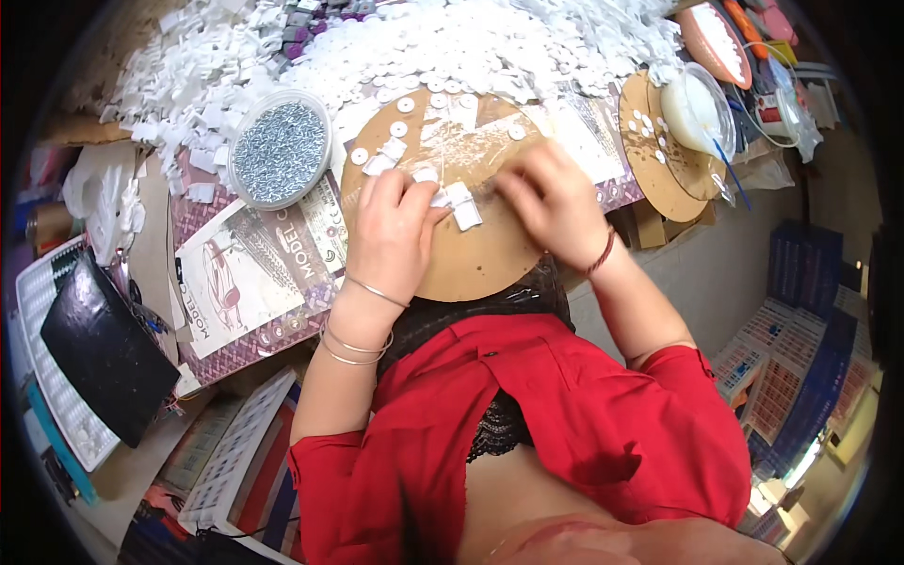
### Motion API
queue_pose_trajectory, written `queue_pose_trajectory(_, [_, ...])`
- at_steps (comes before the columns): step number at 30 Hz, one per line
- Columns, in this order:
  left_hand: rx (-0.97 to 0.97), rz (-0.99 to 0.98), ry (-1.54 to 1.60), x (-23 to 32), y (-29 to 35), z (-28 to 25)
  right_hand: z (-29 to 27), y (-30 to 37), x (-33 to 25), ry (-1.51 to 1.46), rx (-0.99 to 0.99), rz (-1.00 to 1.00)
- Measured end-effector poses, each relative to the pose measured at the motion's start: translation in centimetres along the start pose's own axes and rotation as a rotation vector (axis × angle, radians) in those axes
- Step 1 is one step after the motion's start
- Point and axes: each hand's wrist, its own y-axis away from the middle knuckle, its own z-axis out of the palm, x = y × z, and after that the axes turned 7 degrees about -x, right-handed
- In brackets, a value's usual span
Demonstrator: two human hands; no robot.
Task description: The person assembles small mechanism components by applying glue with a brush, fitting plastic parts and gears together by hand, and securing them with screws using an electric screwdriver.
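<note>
A round brown board [471,264] lies in front of me, its near edge at my lap. On it my left hand [391,231] is closed, its thumb and fingertips at a small square white plastic piece [461,205]. Just right of that piece, my right hand [554,202] is held with fingers curled together; whatever they pinch, if anything, is too small to make out. White round discs [399,129] and another white plastic piece [384,157] lie on the board's far part, beyond my left hand.
Left of the board stands a clear round tub of small silvery screws [281,151]. A large heap of white plastic parts [490,47] covers the far side. To the right are another brown round board [650,169] with white bits and a tub of whitish paste [697,108].
</note>
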Motion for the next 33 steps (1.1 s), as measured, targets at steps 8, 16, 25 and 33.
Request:
queue_pose_trajectory(8, [0.011, 0.163, -0.084, -0.5, -2.0, 0.5, -0.6, -1.9, 3.5, 0.228, 0.045, -0.015])
queue_pose_trajectory(16, [0.073, 0.018, -0.102, 0.2, -2.6, 1.6, 1.6, -2.7, 1.6, 0.147, -0.046, 0.005])
queue_pose_trajectory(25, [0.123, 0.034, -0.085, 0.0, -2.6, 1.8, 1.8, -3.2, 1.7, 0.151, 0.074, -0.087])
queue_pose_trajectory(33, [0.139, 0.049, -0.078, -0.1, -2.7, 1.8, 0.9, -2.7, 2.7, 0.258, -0.054, -0.385])
